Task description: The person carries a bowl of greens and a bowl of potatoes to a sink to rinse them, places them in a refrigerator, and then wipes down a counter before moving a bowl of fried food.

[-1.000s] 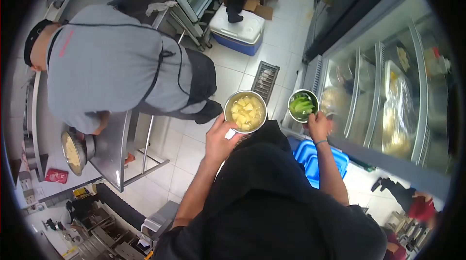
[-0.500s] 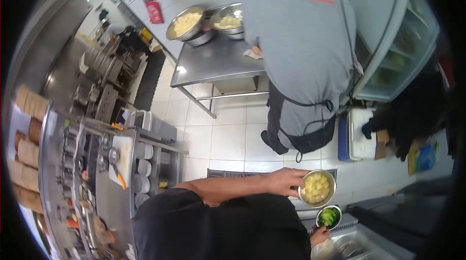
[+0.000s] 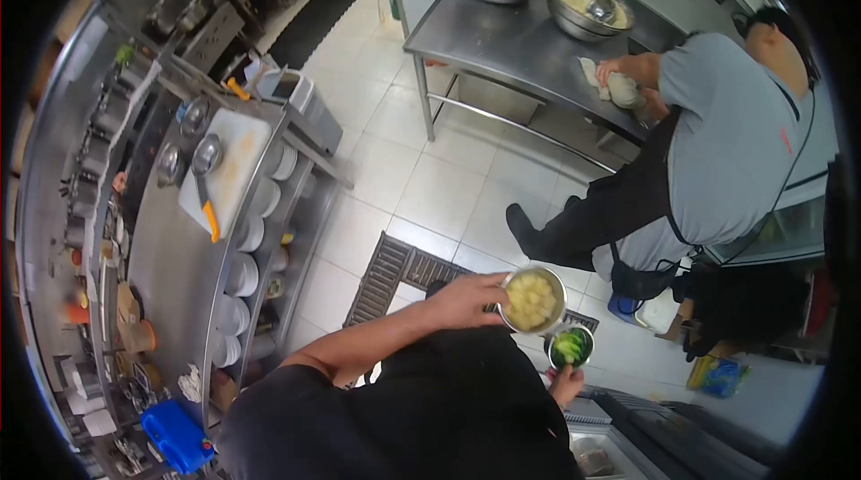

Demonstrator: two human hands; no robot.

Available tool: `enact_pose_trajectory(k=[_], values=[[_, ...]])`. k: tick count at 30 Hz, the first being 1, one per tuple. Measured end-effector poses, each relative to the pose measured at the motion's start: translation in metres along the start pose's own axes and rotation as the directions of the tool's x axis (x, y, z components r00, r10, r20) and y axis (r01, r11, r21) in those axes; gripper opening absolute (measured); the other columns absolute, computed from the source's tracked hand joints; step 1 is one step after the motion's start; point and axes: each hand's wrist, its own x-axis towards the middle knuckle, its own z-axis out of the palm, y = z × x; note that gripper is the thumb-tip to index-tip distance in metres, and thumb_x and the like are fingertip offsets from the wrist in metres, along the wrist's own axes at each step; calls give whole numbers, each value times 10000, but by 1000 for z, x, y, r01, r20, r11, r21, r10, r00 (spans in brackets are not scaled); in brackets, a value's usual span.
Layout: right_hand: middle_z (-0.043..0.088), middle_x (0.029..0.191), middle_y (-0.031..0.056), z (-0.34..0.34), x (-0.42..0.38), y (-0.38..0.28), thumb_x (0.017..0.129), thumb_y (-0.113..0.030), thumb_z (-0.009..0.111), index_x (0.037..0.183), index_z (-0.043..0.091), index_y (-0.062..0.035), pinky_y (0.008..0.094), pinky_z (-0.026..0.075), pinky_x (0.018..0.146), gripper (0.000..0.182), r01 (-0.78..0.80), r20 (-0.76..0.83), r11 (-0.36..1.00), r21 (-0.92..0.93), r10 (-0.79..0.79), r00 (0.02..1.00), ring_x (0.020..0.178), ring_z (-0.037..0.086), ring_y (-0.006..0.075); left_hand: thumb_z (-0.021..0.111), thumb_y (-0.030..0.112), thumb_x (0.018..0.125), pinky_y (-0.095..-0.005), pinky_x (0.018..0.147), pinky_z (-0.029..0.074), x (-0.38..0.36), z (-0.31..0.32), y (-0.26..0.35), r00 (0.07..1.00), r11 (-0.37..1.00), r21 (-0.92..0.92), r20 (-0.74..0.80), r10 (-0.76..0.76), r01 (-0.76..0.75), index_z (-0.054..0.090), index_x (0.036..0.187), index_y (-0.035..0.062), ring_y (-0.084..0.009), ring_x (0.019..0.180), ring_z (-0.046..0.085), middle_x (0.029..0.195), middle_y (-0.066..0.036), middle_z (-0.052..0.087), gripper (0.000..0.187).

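Observation:
My left hand [image 3: 468, 301] grips the rim of a metal bowl [image 3: 533, 300] filled with pale yellow chunks, perhaps cut potato. Just below it, my right hand [image 3: 565, 385] has its fingers closed on a smaller metal bowl [image 3: 571, 346] of green leafy vegetables. The two bowls are close together in front of my body, and part of my right hand is hidden behind the smaller one.
A steel counter [image 3: 166, 238] with a cutting board [image 3: 235, 157] and an orange-handled ladle [image 3: 204, 198] stands left. Ahead, a co-worker [image 3: 735, 121] handles a pale cloth bundle [image 3: 623, 90] at a steel table [image 3: 502, 41] with large bowls. A floor grate [image 3: 386, 274] lies in between.
My view has turned, so the counter on the left shows more fully. Both bowls stay in my hands. The co-worker appears farther right, with the hands on the cloth bundle now visible.

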Motion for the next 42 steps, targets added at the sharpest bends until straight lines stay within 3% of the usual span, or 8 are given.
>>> enact_pose_trajectory(k=[2,7,15,24,28,29,33,42], values=[[654,865,186,38,-12,-28,952,-108,516,1025,513,75,360,606,517,197,68,94,996,52,-72,993,566,672,252,857,229,755,-389,946,546,-30,-27,-10,994,998,21,-94,-62,64,691,978,123,-343,1168,637,1380,-143,593,298],[667,884,187,121,-21,-87,962,-79,500,1059,523,77,360,620,527,186,132,276,989,-63,-110,955,582,689,260,845,262,766,-404,941,544,-90,-79,-31,938,973,71,-290,-190,219,676,965,113,-344,1162,632,1382,-130,589,301],[668,901,192,237,8,-138,979,-127,523,1055,518,72,343,627,551,214,219,620,964,-149,-81,780,644,709,250,846,288,766,-434,907,549,-169,-112,-39,721,912,51,-630,-288,408,661,990,99,-370,1107,645,1382,-133,586,346],[676,862,178,377,30,-200,979,-90,511,1044,536,51,327,612,538,157,292,825,943,-161,-34,565,610,694,224,866,201,734,-415,914,552,-157,-141,-46,488,807,-50,-774,-404,589,670,976,103,-376,1121,644,1351,-142,605,327],[679,926,166,431,45,-227,992,-75,503,1148,551,44,312,606,539,202,387,870,916,-108,-101,483,643,698,210,864,167,723,-406,917,551,-114,-175,-48,406,726,-119,-762,-504,677,687,980,91,-363,1128,649,1330,-151,620,321],[677,947,154,439,49,-236,1000,-77,500,1179,557,41,308,606,540,222,387,872,915,-119,-90,481,657,699,207,877,154,704,-400,923,552,-103,-182,-55,404,759,-119,-789,-464,640,693,973,83,-347,1136,656,1318,-155,633,333],[670,866,159,479,72,-251,997,-82,506,1061,558,46,328,609,533,152,325,842,941,-98,-95,531,617,700,221,900,136,671,-397,935,555,-61,-217,-63,381,732,-104,-799,-465,674,707,971,80,-348,1146,659,1314,-158,641,360],[657,779,147,540,84,-295,983,-72,521,978,542,51,338,603,515,125,369,770,913,-174,-107,629,565,692,222,880,158,714,-374,901,561,-36,-277,-109,432,800,-102,-797,-421,592,701,989,70,-325,1107,673,1290,-142,648,340]])
